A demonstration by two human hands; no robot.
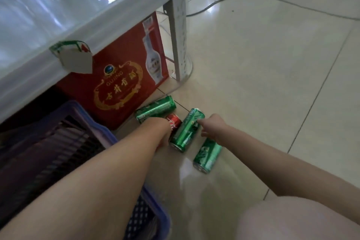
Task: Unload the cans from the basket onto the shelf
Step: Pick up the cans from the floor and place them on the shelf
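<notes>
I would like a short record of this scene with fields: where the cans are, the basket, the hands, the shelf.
cans: three green cans and one red can, all lying on their sides on the floor
basket: blue basket, lower left, beside the red box
left hand: left hand at the red can; grip hidden
right hand: right hand touching the middle green can
shelf: white shelf above the box; no cans seen on it

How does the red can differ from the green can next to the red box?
The red can is largely hidden by the left hand, which reaches to it; the green can shows nearly whole, untouched. The red can looks shorter, though partly covered. Both lie on the tiled floor.
</notes>
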